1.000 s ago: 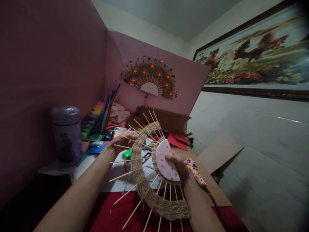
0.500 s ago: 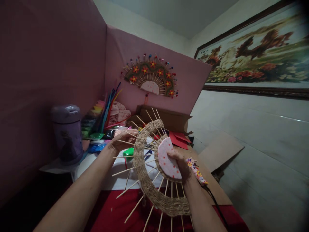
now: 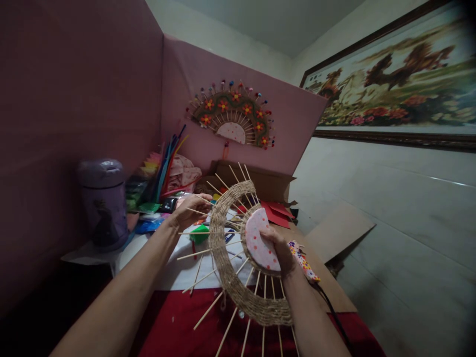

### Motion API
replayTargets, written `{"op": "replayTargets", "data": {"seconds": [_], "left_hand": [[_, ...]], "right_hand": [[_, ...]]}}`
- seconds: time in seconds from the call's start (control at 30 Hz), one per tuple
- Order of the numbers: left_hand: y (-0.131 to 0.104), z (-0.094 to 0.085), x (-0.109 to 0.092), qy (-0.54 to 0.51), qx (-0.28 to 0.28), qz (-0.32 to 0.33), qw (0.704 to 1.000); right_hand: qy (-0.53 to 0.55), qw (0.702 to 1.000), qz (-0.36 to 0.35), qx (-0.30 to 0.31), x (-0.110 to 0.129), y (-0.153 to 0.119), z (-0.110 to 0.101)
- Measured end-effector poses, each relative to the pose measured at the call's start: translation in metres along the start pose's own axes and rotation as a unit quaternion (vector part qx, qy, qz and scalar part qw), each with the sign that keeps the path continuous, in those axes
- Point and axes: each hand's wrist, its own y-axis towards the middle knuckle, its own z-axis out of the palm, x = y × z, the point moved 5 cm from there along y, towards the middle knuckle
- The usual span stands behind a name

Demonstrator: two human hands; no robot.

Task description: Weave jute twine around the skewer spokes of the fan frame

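Note:
A half-round woven fan point(image 3: 219, 248) with thin wooden sticks fanning out and a band of brown twine is held up over the table. My right hand point(image 3: 280, 250) grips its pink dotted half-disc point(image 3: 256, 240), the thumb lying across the front and the other fingers hidden behind. At the fan's upper left, my left hand point(image 3: 191, 210) is closed, its fingertips around one of the projecting sticks. Below the band dangles a short loop of twine point(image 3: 223, 301).
A purple lidded canister point(image 3: 103, 208) stands left, near colourful pipe cleaners point(image 3: 167, 161). Beyond the fan lie a green packet point(image 3: 200, 234) and red sheets point(image 3: 277, 214). A flower-patterned glue gun point(image 3: 304, 262) with a black cord rests right. A finished fan point(image 3: 234, 116) hangs on the pink board.
The fan has shifted slightly right and upward and turned a little. My left hand has moved slightly up along with it; my right hand keeps its grip.

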Motion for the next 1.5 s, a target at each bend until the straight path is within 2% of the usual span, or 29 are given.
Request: {"op": "replayTargets", "data": {"seconds": [0.1,0.2,0.33,0.5,0.63,0.77,1.13,1.33,1.5], "left_hand": [[-0.002,0.001,-0.001,0.067,-0.017,0.006,0.998],[-0.004,0.006,0.001,0.103,0.024,-0.012,0.994],[-0.009,0.009,0.001,0.09,0.093,-0.029,0.991],[-0.012,0.009,0.001,0.058,0.097,-0.043,0.993],[-0.012,0.017,0.003,0.058,0.129,-0.043,0.989],[-0.012,0.02,0.007,0.073,0.117,-0.071,0.988],[-0.011,0.021,0.009,0.053,0.102,-0.08,0.99],[-0.013,0.026,0.005,0.052,0.113,-0.061,0.99],[-0.013,0.023,0.008,0.054,0.1,-0.086,0.99]], "right_hand": [[0.005,1.0,-0.006,-0.018,0.001,0.001,-0.003],[0.009,0.999,-0.015,-0.033,0.003,0.002,-0.004],[0.022,0.998,-0.028,-0.054,0.004,0.005,-0.008],[0.045,0.995,-0.047,-0.078,0.005,0.009,-0.013],[0.055,0.997,-0.031,-0.052,0.003,0.01,-0.01],[0.047,0.998,-0.032,-0.024,0.003,0.011,-0.007],[0.044,0.998,-0.049,-0.01,0.005,0.01,-0.004],[0.046,0.998,-0.045,-0.023,0.005,0.01,-0.006],[0.039,0.998,-0.042,-0.031,0.003,0.011,-0.01]]}}
